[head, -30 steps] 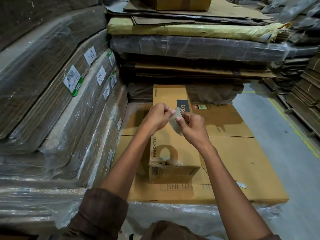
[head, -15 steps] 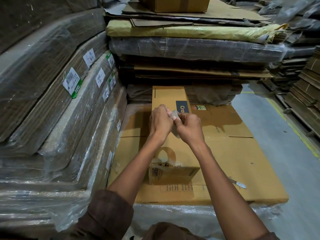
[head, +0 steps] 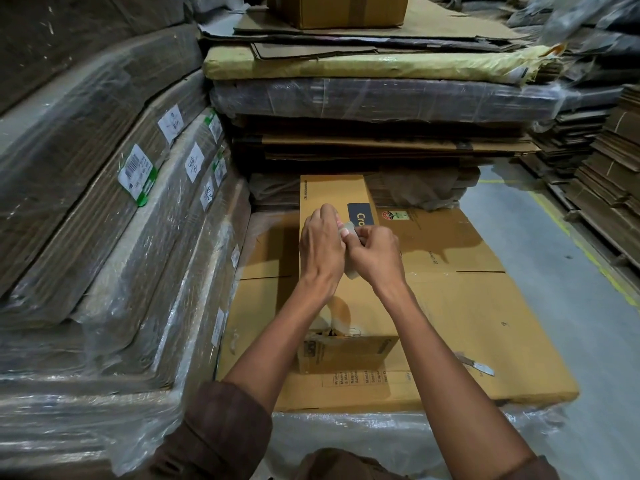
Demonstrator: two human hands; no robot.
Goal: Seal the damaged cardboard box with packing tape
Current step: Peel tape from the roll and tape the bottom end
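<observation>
A long brown cardboard box (head: 332, 192) lies on a flat carton, its near end torn and crumpled (head: 329, 336). Above its middle, my left hand (head: 320, 245) and my right hand (head: 375, 256) meet around a roll of clear packing tape (head: 350, 233). Both hands have their fingers curled on the roll, which is mostly hidden between them. A bit of the roll shows at the top and below the right hand.
A flattened carton (head: 467, 306) lies under the box on a plastic-wrapped pallet. A small knife (head: 479, 366) lies on it at the right. Wrapped cardboard stacks (head: 104, 237) rise on the left and behind. Grey floor (head: 571, 323) with a yellow line runs on the right.
Both hands have drawn closer together and slightly farther up the box, closing over the tape roll so less of it shows.
</observation>
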